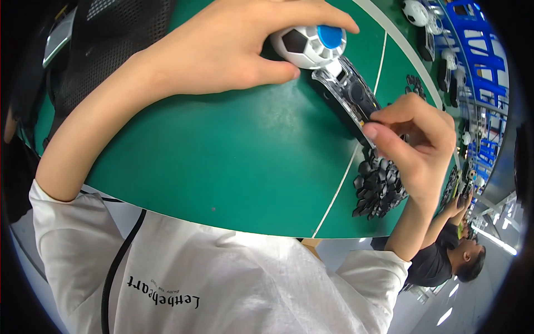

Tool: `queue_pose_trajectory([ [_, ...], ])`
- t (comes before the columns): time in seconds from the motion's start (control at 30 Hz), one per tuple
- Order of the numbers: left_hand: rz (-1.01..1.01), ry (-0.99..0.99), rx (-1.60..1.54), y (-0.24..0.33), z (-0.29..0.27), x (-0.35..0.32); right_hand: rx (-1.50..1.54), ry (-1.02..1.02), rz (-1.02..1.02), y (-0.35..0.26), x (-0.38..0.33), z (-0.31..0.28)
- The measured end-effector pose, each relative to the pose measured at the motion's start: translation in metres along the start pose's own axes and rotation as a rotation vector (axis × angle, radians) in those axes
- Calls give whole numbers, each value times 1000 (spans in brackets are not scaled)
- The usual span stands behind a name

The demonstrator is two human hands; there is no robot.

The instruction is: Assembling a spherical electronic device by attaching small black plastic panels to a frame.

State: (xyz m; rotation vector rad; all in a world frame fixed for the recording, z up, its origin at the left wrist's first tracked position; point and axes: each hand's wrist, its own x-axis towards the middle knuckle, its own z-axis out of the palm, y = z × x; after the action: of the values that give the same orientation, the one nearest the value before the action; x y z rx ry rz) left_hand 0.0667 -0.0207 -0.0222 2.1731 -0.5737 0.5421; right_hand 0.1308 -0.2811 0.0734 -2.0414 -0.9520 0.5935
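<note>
A football-patterned ball head [303, 47], white with a dark panel and a blue round face, is joined to a long black handle [347, 89] with a clear edge. The handle's upper side is open and shows parts inside. My left hand [239, 47] is closed around the ball, thumb on the near side and a finger over the far side. At the handle's far end from the ball, my right hand [417, 136] pinches a small black piece between thumb and forefinger, against the handle. The fingertips partly hide that piece.
A pile of small black pieces [381, 186] lies on the green table [222, 150] below my right hand. More football-headed items [416, 14] and blue racks [478, 55] stand at the right. Another person [445, 261] works farther right. A black mesh [122, 33] is at upper left.
</note>
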Motion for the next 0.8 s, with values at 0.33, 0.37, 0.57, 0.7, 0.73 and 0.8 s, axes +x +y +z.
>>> queue_pose_trajectory([
  [0.33,119,5,43,3,3,-2,-232,55,-267,-7,35,27],
  [0.37,97,-5,25,3,3,-2,-253,57,-317,-6,37,27],
  [0.57,31,-36,-37,5,4,-2,-437,93,-603,4,43,30],
  [0.7,1,-33,-65,9,5,-2,-594,138,-801,12,46,31],
  [0.73,-29,-32,-86,11,6,-3,-627,153,-863,14,47,30],
  [0.8,-91,-29,-128,14,6,-4,-692,181,-984,17,49,28],
])
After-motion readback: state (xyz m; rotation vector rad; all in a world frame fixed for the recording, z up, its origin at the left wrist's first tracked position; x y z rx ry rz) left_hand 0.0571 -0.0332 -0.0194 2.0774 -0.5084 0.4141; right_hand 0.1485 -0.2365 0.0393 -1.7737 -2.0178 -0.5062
